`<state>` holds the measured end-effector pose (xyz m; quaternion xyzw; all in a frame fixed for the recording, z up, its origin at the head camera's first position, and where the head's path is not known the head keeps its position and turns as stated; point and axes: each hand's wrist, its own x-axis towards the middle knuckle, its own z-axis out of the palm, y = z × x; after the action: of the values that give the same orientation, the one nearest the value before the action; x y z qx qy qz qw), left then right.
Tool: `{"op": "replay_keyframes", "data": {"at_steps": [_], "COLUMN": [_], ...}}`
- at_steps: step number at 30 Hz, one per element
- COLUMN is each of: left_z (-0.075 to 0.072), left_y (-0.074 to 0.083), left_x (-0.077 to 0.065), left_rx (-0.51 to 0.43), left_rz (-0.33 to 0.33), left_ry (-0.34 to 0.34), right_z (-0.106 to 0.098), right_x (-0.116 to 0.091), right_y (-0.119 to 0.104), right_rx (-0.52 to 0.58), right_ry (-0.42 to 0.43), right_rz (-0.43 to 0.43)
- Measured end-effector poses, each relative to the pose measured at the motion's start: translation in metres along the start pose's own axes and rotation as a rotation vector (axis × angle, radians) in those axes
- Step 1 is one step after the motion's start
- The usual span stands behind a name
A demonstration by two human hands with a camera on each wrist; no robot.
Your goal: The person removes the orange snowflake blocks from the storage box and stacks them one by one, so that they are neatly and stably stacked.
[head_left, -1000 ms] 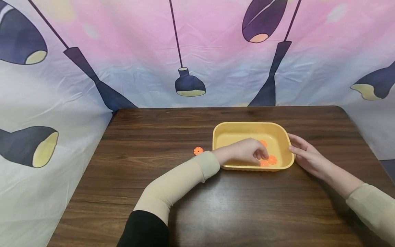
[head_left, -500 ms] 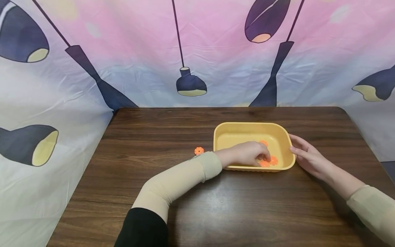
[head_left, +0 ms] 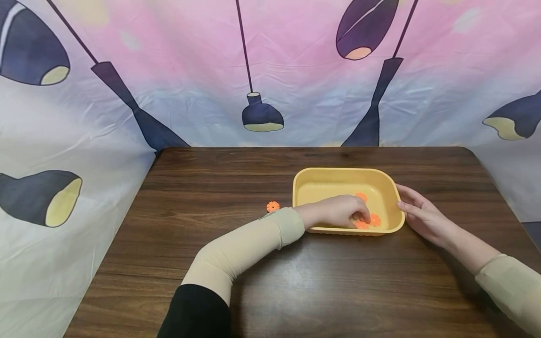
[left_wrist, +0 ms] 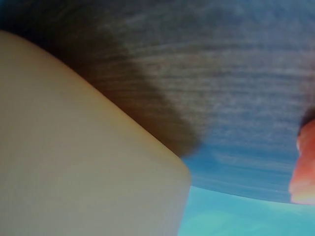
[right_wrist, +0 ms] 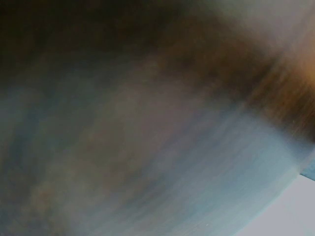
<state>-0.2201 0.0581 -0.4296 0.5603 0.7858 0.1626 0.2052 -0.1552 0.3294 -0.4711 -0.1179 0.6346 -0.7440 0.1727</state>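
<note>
Backing everything: a cloth backdrop in pink, blue and white, printed with dark hanging lamps. Before it, the dark brown wood-grain bench, carrying the work. Across its near side reaches my left arm in a beige sleeve, black further up; a second beige cuff covers my right forearm.

On the bench, right of centre: a yellow, rounded-rectangular, plastic-looking tub, upright. My right hand grips its right end, thumb at the rim, fingers along the outside wall. My left hand is down inside, fingers bent over the contents; cannot tell whether they pinch a piece. Both wrist views too blurred to settle it.

Smallest: flat, orange, scalloped discs. Inside the tub, toward its right end, one lies beyond my fingers, another to their right, another just below them. One orange flower-shaped disc lies on the bench, left of the tub and just beyond my sleeve.
</note>
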Motion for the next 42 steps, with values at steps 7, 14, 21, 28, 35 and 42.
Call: {"op": "replay_keyframes", "data": {"at_steps": [7, 14, 21, 28, 35, 42], "left_z": [-0.001, -0.007, -0.016, -0.031, -0.047, -0.063], "left_y": [0.0, 0.0, -0.006, -0.009, -0.008, -0.008], "left_x": [0.0, -0.008, -0.015, -0.026, -0.043, -0.062], "left_rx": [-0.021, -0.059, -0.122, -0.135, -0.124, -0.106], "left_rz": [-0.014, -0.059, -0.078, -0.059, -0.076, -0.103], "left_ry": [-0.001, 0.038, 0.049, 0.096, 0.173, 0.218], "right_z": [0.001, 0.002, 0.001, 0.0, 0.0, 0.001], "right_x": [0.0, 0.0, 0.0, 0.001, 0.001, 0.001], "right_y": [-0.002, -0.003, -0.001, 0.0, -0.001, -0.001], "right_rx": [0.006, 0.008, -0.001, -0.006, -0.02, -0.007], "right_ry": [0.01, 0.007, 0.01, 0.006, 0.019, 0.012], "right_rz": [0.007, 0.002, 0.001, -0.003, 0.006, -0.004]}}
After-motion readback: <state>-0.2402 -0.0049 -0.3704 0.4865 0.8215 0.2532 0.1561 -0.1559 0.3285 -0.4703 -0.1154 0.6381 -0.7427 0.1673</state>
